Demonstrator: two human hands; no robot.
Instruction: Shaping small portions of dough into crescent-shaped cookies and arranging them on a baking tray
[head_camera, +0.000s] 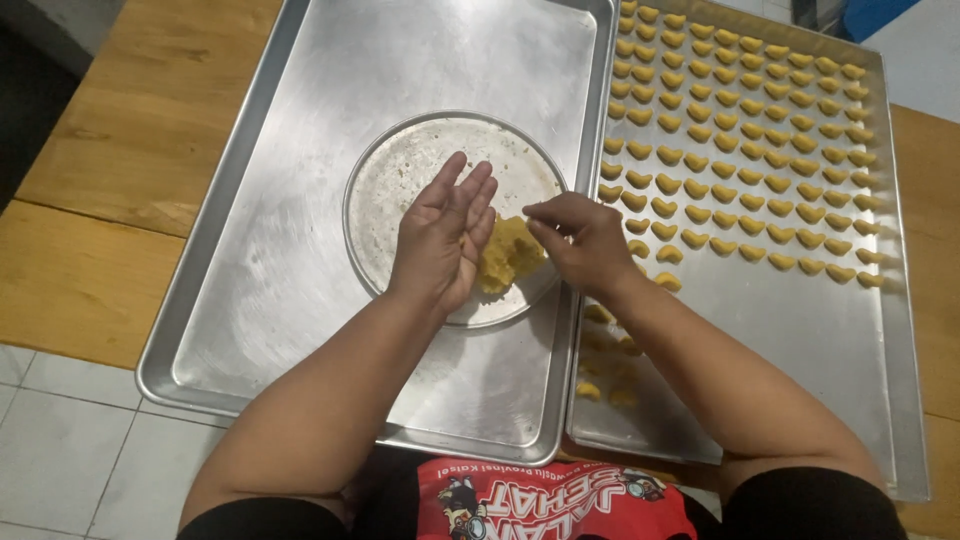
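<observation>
Yellow dough (508, 252) sits in a lump on the near right part of a round metal plate (400, 185), and it lies between our two hands. Our left hand (443, 238) is spread open over the plate, fingers straight and close together, palm turned toward the lump; its fingertips and palm edge are just beside the dough on its left side, and it grips nothing that we can see. Whether a bit of dough rests against the palm we cannot tell. Our right hand (583, 240) comes in from the right with its fingers curled and the thumb and forefinger drawn together in a pinch right at the dough's upper right edge. It seems to be nipping at the lump, though whether a piece is actually held between the fingertips is too small to make out.

The plate rests in the middle of a large steel baking tray (250, 300), otherwise bare and shiny. Just beside it on the right lies a second steel tray (860, 350), edges touching or nearly so, filled across its far half with neat rows of small curved yellow cookies (750, 130). A few more cookies show dimly near our right forearm. Both trays sit on a wooden table (110, 170), with pale floor tiles (60, 440) below at the near left.
</observation>
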